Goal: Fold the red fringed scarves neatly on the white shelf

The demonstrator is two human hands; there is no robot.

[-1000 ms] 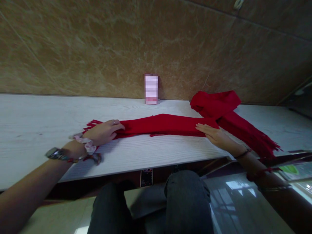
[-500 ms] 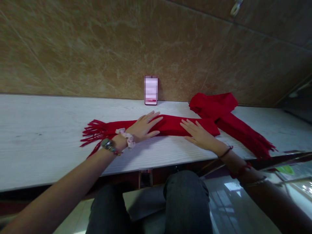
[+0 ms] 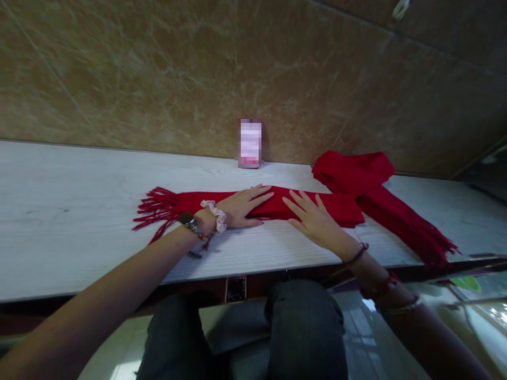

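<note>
A red scarf with fringed ends lies on the white wood-grain tabletop. Its left stretch is a flat, narrow band running sideways, with the fringe spread at the left end. Toward the back right the scarf forms a loose, bunched loop, and another fringed end slants down to the table's front edge. My left hand rests flat on the band, fingers outstretched and pointing right. On the same band, a short gap to the right, lies my right hand, palm down with fingers spread. Part of the band is hidden under both hands.
A phone with a blurred screen leans against the brown marbled wall behind the table. Another phone sits below the table's front edge, above my knees. Something green shows at the lower right.
My hands have come closer together on the scarf: the left has slid slightly right, the right slightly left. The whole view has shifted a little.
</note>
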